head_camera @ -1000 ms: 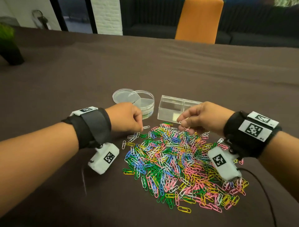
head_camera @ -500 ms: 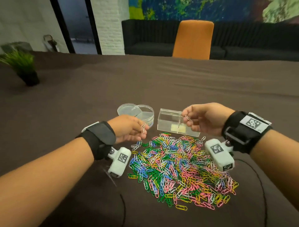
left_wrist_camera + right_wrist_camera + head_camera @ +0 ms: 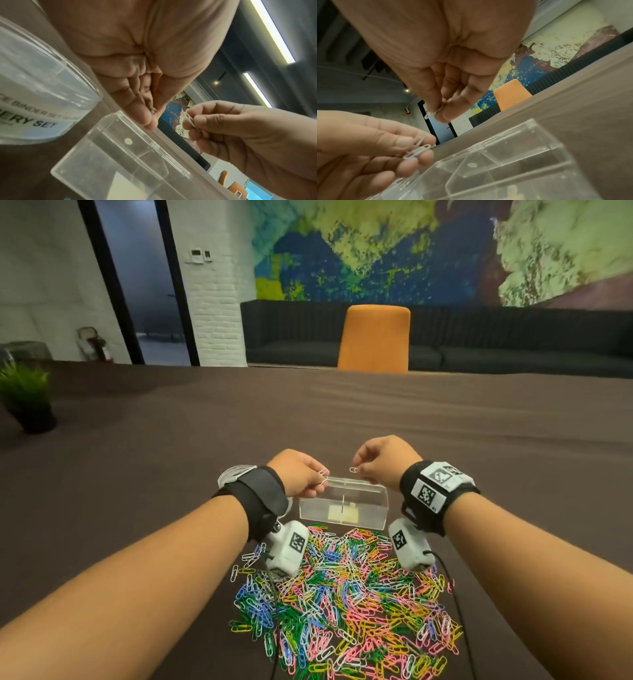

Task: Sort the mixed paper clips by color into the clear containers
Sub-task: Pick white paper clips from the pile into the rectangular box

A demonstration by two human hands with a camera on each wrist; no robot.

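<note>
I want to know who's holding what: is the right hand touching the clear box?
Apart. The head view shows the right hand above the clear rectangular plastic box.

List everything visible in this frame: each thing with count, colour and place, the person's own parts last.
Paper clip pile: many, mixed colours, near table edge.
Rectangular container: one, clear, divided, behind pile.
Round container: one, clear, left of rectangular one.
Table: one, dark brown.
Chair: one, orange, far side.
Sofa: one, dark, by mural wall.
Plant: one, green, far left.
Left hand: pinches white clips over container.
Right hand: pinches one white clip.
</note>
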